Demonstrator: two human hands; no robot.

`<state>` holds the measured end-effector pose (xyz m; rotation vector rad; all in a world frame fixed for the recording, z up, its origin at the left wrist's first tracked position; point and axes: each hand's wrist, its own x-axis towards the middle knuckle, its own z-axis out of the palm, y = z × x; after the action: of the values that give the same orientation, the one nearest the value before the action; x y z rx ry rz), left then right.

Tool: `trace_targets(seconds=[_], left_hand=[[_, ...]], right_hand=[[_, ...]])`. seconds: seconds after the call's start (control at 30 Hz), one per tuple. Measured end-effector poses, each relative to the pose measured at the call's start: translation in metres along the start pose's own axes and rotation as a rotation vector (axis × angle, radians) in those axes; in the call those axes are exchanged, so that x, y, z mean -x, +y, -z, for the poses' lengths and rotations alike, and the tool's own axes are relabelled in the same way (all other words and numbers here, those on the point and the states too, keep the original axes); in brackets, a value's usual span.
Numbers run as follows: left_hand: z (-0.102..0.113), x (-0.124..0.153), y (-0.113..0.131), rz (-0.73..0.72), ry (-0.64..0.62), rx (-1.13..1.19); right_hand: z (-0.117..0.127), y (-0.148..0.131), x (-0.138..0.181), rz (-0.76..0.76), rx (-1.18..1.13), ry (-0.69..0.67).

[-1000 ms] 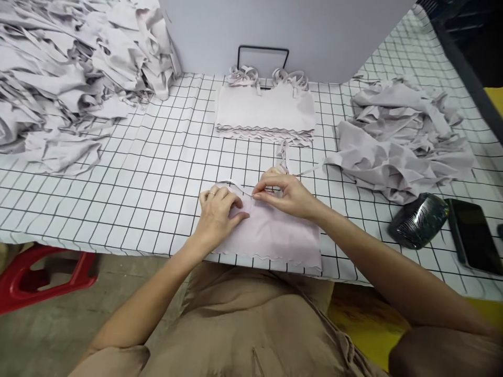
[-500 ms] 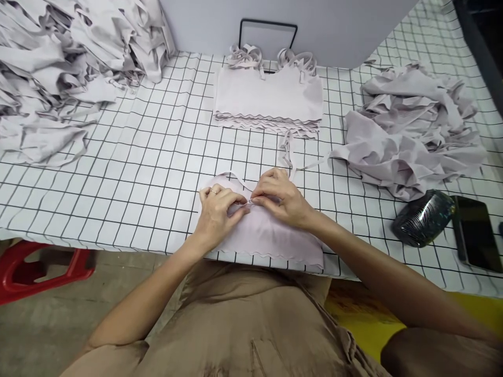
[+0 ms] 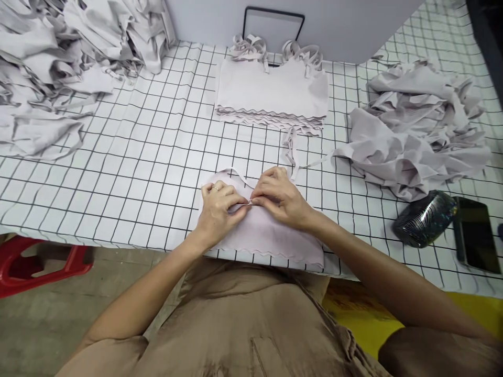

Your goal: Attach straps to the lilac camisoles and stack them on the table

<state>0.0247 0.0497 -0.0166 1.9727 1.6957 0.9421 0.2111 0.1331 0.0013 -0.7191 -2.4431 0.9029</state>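
A pale pink garment (image 3: 271, 238) is spread flat under the grip, on a checked tablecloth (image 3: 141, 183). A thin edge of it is pinched between thumb and finger by both left hand (image 3: 222, 209) and right hand (image 3: 281, 201), fingertips close together. Fine work on that edge seems in hand; a light, steady pinch appears called for. Beyond the grip, stacked garments (image 3: 271, 89) are laid.

We count 1 left hand (image 3: 220, 207) and 1 right hand (image 3: 281, 199), 2 in all, plus 1 ring (image 3: 215, 188) and 1 pale garment (image 3: 271, 238). On our desk (image 3: 149, 141) we see 1 stack of garments (image 3: 271, 89), 2 loose heaps of cloth (image 3: 424, 131), 1 phone (image 3: 476, 235) and 1 glossy black object (image 3: 424, 220). We add 1 black wire loop (image 3: 275, 12) and 1 red stool (image 3: 79, 262).
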Motion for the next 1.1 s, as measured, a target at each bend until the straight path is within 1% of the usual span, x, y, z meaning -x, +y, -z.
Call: trace_targets(seconds=[0.1, 0.27, 0.67, 0.83, 1.1], left_hand=[[-0.0006, -0.0004, -0.0002, -0.006, 0.008, -0.006], [-0.0005, -0.0009, -0.0001, 0.005, -0.013, -0.013], [-0.0013, -0.0003, -0.0005, 0.002, -0.01, 0.014], [-0.0011, -0.0001, -0.0005, -0.006, 0.007, 0.021], [-0.0012, -0.0007, 0.0, 0.009, -0.008, 0.006]], right_hand=[[0.0002, -0.002, -0.0008, 0.004, -0.03, 0.024], [-0.0007, -0.0018, -0.001, -0.001, -0.019, -0.006], [-0.0015, -0.0021, -0.0021, 0.003, -0.001, 0.008], [-0.0005, -0.0002, -0.0006, 0.028, 0.019, 0.011], [-0.0008, -0.004, -0.0026, 0.016, 0.001, 0.018]])
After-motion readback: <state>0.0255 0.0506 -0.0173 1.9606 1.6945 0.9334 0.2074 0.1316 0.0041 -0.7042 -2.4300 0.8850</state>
